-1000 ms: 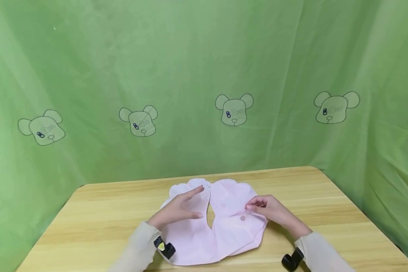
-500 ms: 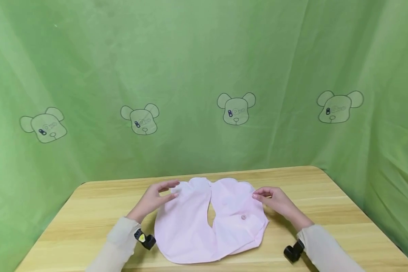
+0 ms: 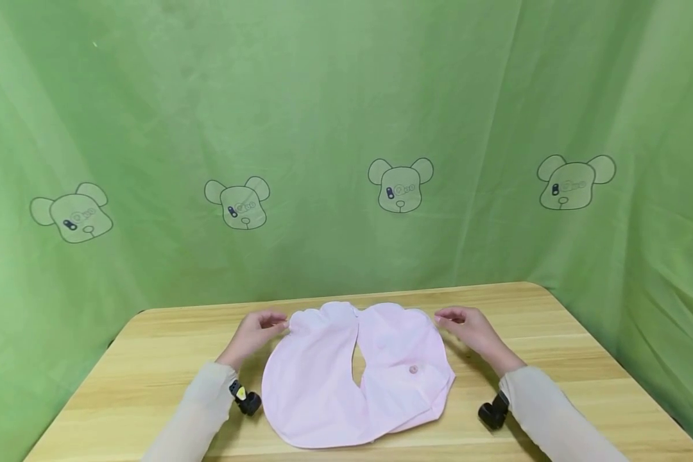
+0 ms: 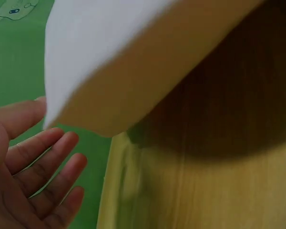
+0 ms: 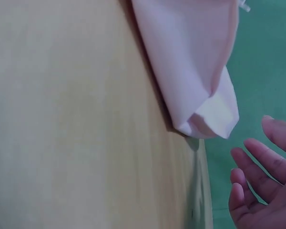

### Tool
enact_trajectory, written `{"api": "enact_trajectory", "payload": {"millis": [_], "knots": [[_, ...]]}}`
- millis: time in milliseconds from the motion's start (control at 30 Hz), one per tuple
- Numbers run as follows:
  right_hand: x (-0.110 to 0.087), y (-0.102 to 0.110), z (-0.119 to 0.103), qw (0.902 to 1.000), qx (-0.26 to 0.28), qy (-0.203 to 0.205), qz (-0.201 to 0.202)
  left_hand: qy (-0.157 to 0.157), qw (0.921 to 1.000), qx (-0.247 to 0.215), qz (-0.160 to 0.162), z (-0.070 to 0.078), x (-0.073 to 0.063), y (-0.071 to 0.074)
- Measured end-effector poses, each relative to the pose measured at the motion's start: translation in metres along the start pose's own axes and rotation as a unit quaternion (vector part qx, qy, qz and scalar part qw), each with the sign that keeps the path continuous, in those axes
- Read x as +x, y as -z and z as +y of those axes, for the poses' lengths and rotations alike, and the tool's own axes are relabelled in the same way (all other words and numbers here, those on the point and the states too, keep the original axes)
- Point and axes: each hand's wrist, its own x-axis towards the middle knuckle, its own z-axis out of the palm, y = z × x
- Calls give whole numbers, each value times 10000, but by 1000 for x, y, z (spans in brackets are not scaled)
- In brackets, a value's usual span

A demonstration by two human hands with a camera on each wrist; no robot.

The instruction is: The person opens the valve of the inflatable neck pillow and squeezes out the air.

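A pale pink, bib-like cloth [image 3: 317,391] lies on the table with a scalloped far edge and a narrow slit in its middle. On its right half, which has folded layers, sits a small round button [image 3: 413,369]. My left hand [image 3: 256,332] is at the cloth's far left edge, fingers loosely extended; the left wrist view shows its thumb and fingertips right by a raised corner. My right hand [image 3: 468,326] is beside the far right edge. In the right wrist view its relaxed fingers [image 5: 252,171] are apart from the cloth's folded end [image 5: 214,117].
The light wooden table [image 3: 167,359] extends to both sides of the cloth. A green curtain [image 3: 323,115] printed with bear heads hangs behind and around it. Each wrist wears a small black camera, such as the one on the right wrist [image 3: 495,412].
My left hand has moved left off the cloth's middle to its far left edge. My right hand has moved from near the button up and outward to the far right edge.
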Motion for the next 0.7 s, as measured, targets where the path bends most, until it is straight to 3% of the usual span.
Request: {"api": "enact_trajectory", "payload": {"millis": [433,700], "knots": [[15,-16,-3,9987,301,-335,-255,464,9989,30,101,-6,6,-6],[21,-20,3,9987,330,-401,12,531,9984,-50,195,-7,6,-10]]}}
